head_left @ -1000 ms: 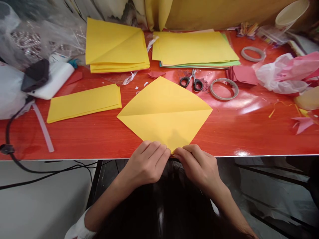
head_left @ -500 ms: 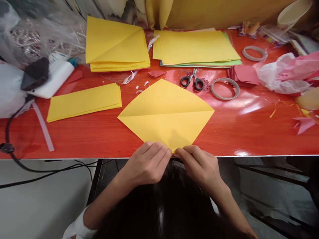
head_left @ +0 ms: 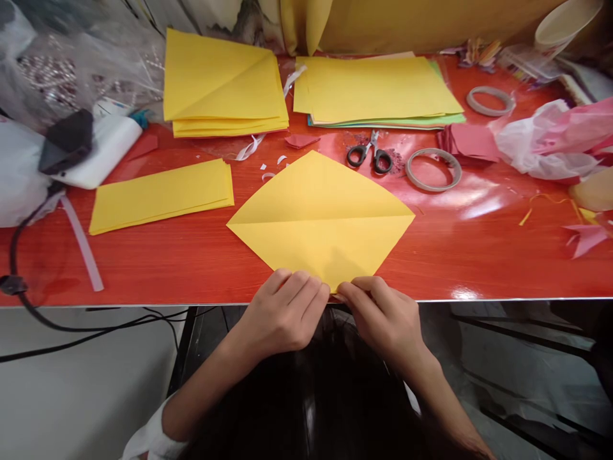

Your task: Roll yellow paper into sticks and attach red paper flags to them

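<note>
A sheet of yellow paper [head_left: 318, 211] lies cornerwise on the red table, with a crease running across it from its left corner to its right corner. Its near corner sits at the table's front edge between my two hands. My left hand [head_left: 290, 310] is closed on the left side of that corner, knuckles up. From the right, my right hand [head_left: 385, 316] pinches the same corner, thumb and fingertips pressed together. The fingertips partly hide the corner, so I cannot tell how it is folded.
Black-handled scissors [head_left: 370, 154] and a tape roll [head_left: 433, 170] lie beyond the sheet to the right. Narrow yellow paper strips [head_left: 160, 195] rest at left. Behind stand a creased yellow paper stack [head_left: 225, 83] and a flat paper stack [head_left: 373, 89]. A black cable [head_left: 14, 243] hangs at far left.
The yellow sheet has shifted very slightly to the right. Both hands keep hold of its near corner, almost unmoved.
</note>
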{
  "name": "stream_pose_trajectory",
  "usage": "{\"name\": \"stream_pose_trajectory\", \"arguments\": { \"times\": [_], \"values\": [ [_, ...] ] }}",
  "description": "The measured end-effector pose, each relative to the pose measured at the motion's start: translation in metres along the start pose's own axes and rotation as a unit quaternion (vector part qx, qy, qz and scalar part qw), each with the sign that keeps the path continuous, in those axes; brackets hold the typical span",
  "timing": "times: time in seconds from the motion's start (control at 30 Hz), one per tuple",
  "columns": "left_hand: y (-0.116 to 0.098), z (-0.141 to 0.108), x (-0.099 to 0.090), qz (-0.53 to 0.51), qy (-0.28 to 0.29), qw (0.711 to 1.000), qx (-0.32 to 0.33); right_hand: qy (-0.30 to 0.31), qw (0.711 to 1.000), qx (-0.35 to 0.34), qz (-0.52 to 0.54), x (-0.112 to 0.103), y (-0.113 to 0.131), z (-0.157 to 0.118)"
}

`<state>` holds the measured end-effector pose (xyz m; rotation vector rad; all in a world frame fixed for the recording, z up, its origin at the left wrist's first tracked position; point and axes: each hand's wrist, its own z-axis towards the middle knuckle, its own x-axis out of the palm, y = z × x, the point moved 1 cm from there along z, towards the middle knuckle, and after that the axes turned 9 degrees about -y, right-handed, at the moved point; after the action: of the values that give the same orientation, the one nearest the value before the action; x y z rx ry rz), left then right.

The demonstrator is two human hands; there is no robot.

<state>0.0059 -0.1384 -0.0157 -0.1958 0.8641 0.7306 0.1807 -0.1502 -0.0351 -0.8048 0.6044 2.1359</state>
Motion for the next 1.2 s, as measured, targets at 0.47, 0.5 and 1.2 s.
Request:
{"name": "stream_pose_trajectory", "arguments": {
  "times": [0.47,0.5,1.2],
  "values": [
    [0.0035,-0.0005,-0.0029,0.001,0.006,0.999,0.041,0.003,0.999,-0.029,0.032,-0.0019,-0.0031,-0.0054],
    [0.0036,-0.0007,-0.0027,0.003,0.007,0.999,0.043,0.003,0.999,-0.028,0.031,-0.0021,-0.0029,-0.0050],
    [-0.0008,0.0015,-0.0030,0.010,0.006,1.000,0.019,0.004,1.000,-0.020,0.013,-0.0029,-0.0009,-0.0028]
  ]
}}
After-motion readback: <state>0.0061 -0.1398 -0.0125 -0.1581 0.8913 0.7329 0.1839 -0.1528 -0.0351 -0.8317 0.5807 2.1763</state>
